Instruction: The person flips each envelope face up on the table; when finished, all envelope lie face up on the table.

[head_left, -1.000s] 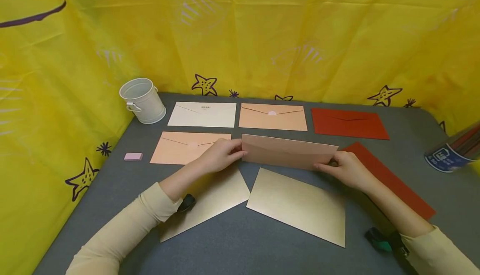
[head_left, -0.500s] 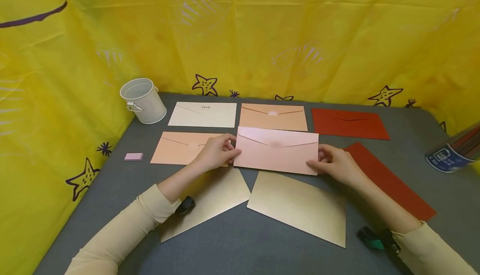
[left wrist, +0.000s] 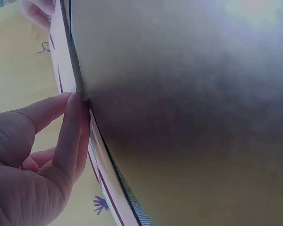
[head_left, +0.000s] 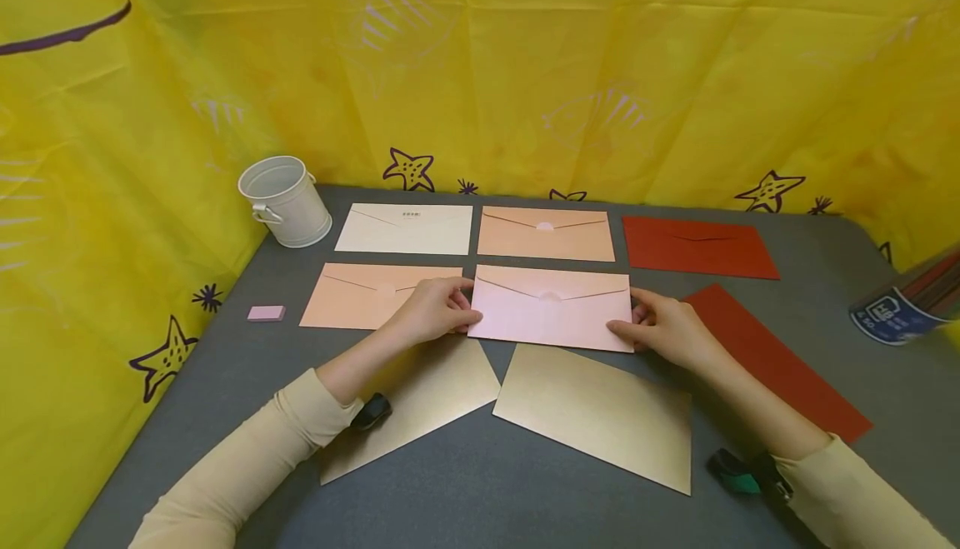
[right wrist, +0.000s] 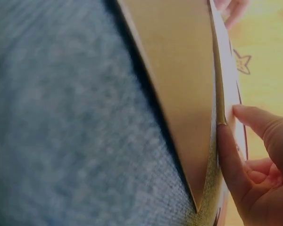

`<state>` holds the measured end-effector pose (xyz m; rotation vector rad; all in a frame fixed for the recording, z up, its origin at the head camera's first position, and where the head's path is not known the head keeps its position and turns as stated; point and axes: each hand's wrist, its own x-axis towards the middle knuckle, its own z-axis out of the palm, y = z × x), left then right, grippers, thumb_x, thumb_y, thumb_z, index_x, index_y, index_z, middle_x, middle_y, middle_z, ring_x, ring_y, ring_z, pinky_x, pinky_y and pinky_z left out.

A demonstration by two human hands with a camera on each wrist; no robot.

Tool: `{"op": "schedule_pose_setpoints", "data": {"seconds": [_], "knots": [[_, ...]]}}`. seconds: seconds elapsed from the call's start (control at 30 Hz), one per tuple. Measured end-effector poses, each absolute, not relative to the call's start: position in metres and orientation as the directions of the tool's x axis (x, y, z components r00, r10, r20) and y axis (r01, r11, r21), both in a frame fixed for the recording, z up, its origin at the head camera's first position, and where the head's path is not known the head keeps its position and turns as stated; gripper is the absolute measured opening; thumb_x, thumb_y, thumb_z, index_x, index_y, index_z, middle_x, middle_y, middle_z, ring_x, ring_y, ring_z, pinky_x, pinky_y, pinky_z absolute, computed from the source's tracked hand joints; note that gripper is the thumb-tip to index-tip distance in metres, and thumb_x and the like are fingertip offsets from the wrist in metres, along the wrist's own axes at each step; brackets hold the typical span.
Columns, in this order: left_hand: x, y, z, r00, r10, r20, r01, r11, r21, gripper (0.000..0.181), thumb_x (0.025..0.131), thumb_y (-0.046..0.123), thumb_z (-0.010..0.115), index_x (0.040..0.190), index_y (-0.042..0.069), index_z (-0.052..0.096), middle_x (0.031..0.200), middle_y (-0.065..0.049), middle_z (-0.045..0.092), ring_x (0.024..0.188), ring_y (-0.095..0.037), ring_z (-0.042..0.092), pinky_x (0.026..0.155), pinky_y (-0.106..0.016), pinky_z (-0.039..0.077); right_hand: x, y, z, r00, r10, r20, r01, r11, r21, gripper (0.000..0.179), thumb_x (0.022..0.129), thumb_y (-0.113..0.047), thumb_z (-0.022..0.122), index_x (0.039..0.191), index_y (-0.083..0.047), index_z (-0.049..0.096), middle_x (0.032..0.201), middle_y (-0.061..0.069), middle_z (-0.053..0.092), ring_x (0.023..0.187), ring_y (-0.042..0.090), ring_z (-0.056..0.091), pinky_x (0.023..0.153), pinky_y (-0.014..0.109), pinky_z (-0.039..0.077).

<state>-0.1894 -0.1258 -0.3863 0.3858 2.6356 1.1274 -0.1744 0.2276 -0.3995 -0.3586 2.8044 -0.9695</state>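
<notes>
A pale pink envelope (head_left: 551, 316), its flap side up with a round seal, is held low over the middle of the table. My left hand (head_left: 435, 309) pinches its left edge between thumb and fingers; in the left wrist view the left hand (left wrist: 47, 150) has its fingertips together at that edge. My right hand (head_left: 667, 328) pinches the lower right corner, thumb on top, and the right wrist view shows the right hand (right wrist: 259, 160) with a finger under the edge. Two gold envelopes, one on the left (head_left: 420, 403) and one on the right (head_left: 600, 416), lie just in front.
Behind lie a white envelope (head_left: 405, 231), a peach envelope (head_left: 546, 241) and a red envelope (head_left: 699, 247). Another peach envelope (head_left: 352, 295) is partly under my left hand; another red one (head_left: 780, 366) lies right. A white bucket (head_left: 288, 203), pink eraser (head_left: 266, 313) and blue tin (head_left: 892, 316) stand around.
The envelope was tilted up with its shaded side showing; it has tipped back flat, flap side up, and come down toward the table. Both hands kept hold, the right moving slightly left.
</notes>
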Motion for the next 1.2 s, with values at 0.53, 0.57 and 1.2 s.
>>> {"op": "schedule_pose_setpoints", "data": {"seconds": [0.53, 0.57, 1.2], "knots": [[-0.19, -0.123, -0.386, -0.933, 0.343, -0.105, 0.193, 0.727, 0.659, 0.046, 0.085, 0.016, 0.076, 0.123, -0.004, 0.061, 0.078, -0.004, 0.062, 0.063, -0.013, 0.055, 0.053, -0.022, 0.043, -0.176, 0.219, -0.397, -0.95, -0.31, -0.037, -0.236, 0.791, -0.565, 0.049, 0.087, -0.036, 0.074, 0.119, -0.003, 0.059, 0.062, -0.001, 0.053, 0.051, 0.015, 0.048, 0.047, 0.027, 0.032], [-0.19, -0.123, -0.386, -0.933, 0.344, -0.104, 0.195, 0.727, 0.658, 0.045, 0.085, 0.016, 0.076, 0.122, -0.004, 0.062, 0.077, -0.003, 0.061, 0.062, -0.013, 0.054, 0.053, -0.022, 0.042, -0.177, 0.219, -0.397, -0.948, -0.316, -0.033, -0.244, 0.79, -0.563, 0.046, 0.087, -0.036, 0.074, 0.117, -0.003, 0.06, 0.062, -0.002, 0.053, 0.051, 0.015, 0.048, 0.047, 0.027, 0.032], [-0.189, -0.116, -0.387, -0.922, 0.375, -0.093, 0.252, 0.767, 0.59, 0.017, 0.086, 0.015, 0.075, 0.081, 0.004, 0.064, 0.065, -0.002, 0.053, 0.059, -0.015, 0.048, 0.051, -0.023, 0.035, -0.177, 0.217, -0.398, -0.931, -0.366, 0.004, -0.323, 0.816, -0.479, 0.034, 0.089, -0.034, 0.072, 0.092, -0.004, 0.056, 0.061, -0.001, 0.044, 0.053, 0.015, 0.041, 0.048, 0.027, 0.029]]}}
